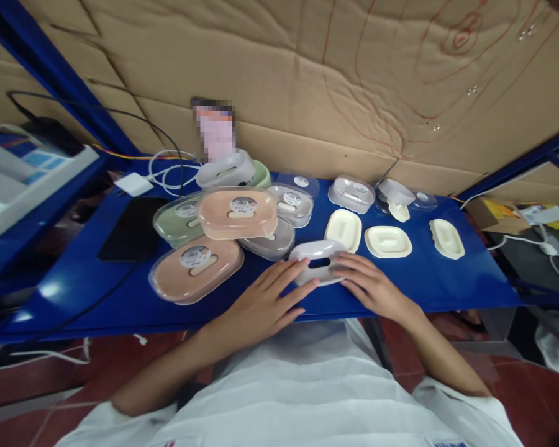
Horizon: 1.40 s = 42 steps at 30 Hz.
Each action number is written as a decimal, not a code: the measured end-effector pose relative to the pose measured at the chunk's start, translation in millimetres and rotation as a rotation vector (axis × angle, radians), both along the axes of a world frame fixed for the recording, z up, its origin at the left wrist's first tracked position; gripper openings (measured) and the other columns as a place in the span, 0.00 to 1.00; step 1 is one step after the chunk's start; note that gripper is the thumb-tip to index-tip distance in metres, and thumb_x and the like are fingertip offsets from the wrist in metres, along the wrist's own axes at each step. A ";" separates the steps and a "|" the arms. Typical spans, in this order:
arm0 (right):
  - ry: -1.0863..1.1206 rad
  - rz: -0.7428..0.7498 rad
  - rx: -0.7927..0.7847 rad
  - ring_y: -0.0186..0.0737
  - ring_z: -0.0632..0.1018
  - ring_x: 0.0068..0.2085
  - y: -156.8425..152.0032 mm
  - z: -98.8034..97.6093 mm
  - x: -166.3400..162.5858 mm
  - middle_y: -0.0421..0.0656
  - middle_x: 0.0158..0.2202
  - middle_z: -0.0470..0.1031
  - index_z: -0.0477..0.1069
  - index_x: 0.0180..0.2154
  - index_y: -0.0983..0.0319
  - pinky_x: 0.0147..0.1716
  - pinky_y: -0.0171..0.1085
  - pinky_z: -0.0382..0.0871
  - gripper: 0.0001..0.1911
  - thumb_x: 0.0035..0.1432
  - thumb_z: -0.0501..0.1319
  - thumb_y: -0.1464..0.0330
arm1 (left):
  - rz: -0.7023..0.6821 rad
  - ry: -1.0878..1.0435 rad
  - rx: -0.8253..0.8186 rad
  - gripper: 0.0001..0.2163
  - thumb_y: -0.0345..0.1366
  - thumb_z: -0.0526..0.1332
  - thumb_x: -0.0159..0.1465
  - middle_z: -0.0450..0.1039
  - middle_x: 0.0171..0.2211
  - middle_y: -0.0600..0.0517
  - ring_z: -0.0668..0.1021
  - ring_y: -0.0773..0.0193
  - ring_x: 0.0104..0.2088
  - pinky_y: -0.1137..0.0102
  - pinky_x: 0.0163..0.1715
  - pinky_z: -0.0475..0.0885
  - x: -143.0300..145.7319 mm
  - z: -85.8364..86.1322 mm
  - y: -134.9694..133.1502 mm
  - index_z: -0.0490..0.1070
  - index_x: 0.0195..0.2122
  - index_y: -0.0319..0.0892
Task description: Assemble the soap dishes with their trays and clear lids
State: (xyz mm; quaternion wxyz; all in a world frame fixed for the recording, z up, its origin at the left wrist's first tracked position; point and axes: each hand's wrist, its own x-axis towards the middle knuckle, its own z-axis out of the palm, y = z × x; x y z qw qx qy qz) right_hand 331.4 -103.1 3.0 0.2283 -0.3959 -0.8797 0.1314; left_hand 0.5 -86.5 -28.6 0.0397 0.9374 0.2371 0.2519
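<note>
A white soap dish (pixel 319 261) with a slot in its top lies near the front edge of the blue table (pixel 470 279). My left hand (pixel 265 298) lies flat with stretched fingers touching the dish's left side. My right hand (pixel 370 285) rests flat against its right side, fingers also stretched. Neither hand grips it. Behind it lie three cream inner trays (pixel 387 241).
A pile of lidded soap boxes, peach (pixel 237 212), green (pixel 177 218) and grey (pixel 272 242), sits at the left centre. More clear-lidded boxes (pixel 351 192) stand at the back. A black tablet (pixel 133 228), cables and a charger (pixel 133 184) lie left. Cardboard lines the wall.
</note>
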 end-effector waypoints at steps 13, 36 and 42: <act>0.036 -0.183 -0.003 0.50 0.79 0.65 4.7 -20.3 -0.7 0.49 0.66 0.77 0.63 0.74 0.50 0.64 0.54 0.78 0.27 0.79 0.53 0.65 | 0.041 -0.226 0.048 0.11 0.33 0.62 0.78 0.83 0.53 0.44 0.84 0.56 0.55 0.61 0.58 0.81 -0.8 3.3 -1.6 0.75 0.59 0.39; -0.002 -0.186 0.039 0.59 0.66 0.76 -4.2 -28.1 -3.2 0.48 0.78 0.61 0.66 0.73 0.45 0.72 0.63 0.68 0.31 0.72 0.67 0.58 | 0.092 -0.072 -0.053 0.21 0.26 0.55 0.78 0.62 0.75 0.38 0.67 0.46 0.76 0.50 0.71 0.73 -0.6 -11.8 2.9 0.69 0.69 0.43; 0.105 -0.175 0.043 0.56 0.71 0.73 7.2 -19.3 0.3 0.48 0.69 0.74 0.73 0.66 0.50 0.70 0.62 0.71 0.21 0.75 0.62 0.63 | 0.111 0.013 -0.014 0.25 0.33 0.58 0.78 0.62 0.76 0.37 0.68 0.44 0.75 0.50 0.72 0.72 4.1 -8.2 2.7 0.62 0.75 0.41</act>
